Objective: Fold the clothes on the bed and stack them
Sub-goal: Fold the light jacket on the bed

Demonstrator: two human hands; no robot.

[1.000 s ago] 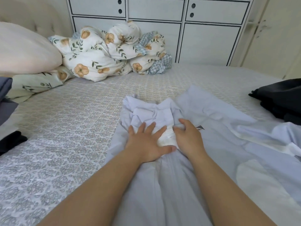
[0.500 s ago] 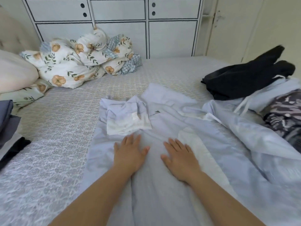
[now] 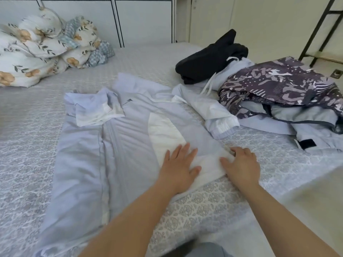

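1. At the far left the flowered duvet (image 3: 37, 51) is bundled against the cupboard; it plays no part in the folding.
2. The pale blue jacket (image 3: 118, 141) lies spread face up on the bed (image 3: 22, 130), collar away from the person and hem toward them. Its collar end is tucked in and the body looks smoothed, but I judge it not yet folded: it is at full length and one sleeve trails off to the right.
3. The left hand (image 3: 179, 166) lies flat, fingers spread, pressing the white panel near the jacket's right edge.
4. The right hand (image 3: 241, 164) sits at that same edge, fingers curled onto the fabric (whether they actually pinch it I cannot tell).
5. Further right, the black garment (image 3: 209, 64) and the patterned jacket (image 3: 282, 80) lie heaped together with other pale pieces, all unfolded.
6. No finished stack shows anywhere in view, so most of the work seems to remain: fold this jacket, then the heap, then pile them.
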